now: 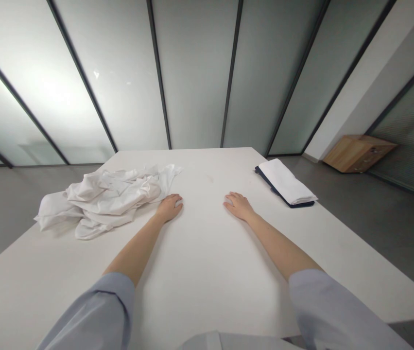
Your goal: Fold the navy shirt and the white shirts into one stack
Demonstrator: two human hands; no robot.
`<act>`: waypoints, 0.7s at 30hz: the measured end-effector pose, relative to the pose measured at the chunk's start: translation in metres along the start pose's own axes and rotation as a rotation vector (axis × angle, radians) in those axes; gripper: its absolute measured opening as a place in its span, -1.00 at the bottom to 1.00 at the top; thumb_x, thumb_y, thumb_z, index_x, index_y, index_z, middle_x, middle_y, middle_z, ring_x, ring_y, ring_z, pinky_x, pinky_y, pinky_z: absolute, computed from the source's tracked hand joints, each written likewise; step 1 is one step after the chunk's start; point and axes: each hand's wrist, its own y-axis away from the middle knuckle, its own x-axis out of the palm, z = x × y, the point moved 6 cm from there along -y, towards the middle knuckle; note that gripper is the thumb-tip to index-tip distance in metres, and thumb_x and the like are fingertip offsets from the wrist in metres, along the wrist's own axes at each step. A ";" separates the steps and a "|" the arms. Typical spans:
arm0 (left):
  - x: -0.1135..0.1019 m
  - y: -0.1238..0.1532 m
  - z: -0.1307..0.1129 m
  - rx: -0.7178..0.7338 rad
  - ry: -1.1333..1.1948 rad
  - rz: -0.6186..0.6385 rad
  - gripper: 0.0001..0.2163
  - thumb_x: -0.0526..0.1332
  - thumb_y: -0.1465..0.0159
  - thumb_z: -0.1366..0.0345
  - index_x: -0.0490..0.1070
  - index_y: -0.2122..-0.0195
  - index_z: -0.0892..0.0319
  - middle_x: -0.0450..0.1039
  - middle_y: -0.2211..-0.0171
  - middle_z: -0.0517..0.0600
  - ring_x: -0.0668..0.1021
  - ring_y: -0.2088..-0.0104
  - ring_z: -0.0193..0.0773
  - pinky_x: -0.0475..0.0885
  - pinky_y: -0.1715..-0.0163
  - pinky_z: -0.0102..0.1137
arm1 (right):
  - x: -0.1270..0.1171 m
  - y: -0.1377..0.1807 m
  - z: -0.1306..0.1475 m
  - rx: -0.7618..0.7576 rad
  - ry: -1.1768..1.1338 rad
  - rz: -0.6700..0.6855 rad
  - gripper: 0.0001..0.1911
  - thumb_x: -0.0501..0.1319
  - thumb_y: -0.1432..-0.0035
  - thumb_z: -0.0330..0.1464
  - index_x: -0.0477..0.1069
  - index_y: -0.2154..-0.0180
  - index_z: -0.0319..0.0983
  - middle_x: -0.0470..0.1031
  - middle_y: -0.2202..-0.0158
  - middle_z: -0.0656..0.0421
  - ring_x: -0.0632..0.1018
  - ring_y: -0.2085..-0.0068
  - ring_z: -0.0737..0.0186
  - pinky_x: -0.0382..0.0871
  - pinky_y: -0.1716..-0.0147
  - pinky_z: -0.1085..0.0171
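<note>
My left hand [170, 207] lies palm down on the white table [207, 272], its fingers stretched out and holding nothing. Just to its left is a crumpled heap of white cloth [112, 197], whose right edge comes close to that hand; its folds hide what kind of garment it is. My right hand [238, 205] also rests flat on the tabletop, fingers spread, with nothing in it. Farther right, near the table's right edge, a neatly folded white cloth [286, 181] sits on top of a folded dark navy cloth [298, 205].
Behind the table runs a wall of frosted glass panels [196, 73] with dark frames. A wooden cabinet [356, 153] stands on the grey floor [367, 214] at the right. The table's right edge passes close by the folded stack.
</note>
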 end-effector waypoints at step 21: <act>-0.077 0.023 -0.012 -0.055 -0.258 -0.516 -0.58 0.11 -0.25 0.22 0.30 -0.13 0.20 0.26 -0.19 0.20 0.28 -0.20 0.05 0.16 -0.17 -0.06 | 0.002 -0.002 0.000 0.011 0.007 -0.018 -0.54 0.04 -0.28 -0.17 0.37 -0.13 -0.21 0.27 -0.24 -0.02 0.28 -0.23 -0.01 0.17 -0.14 0.06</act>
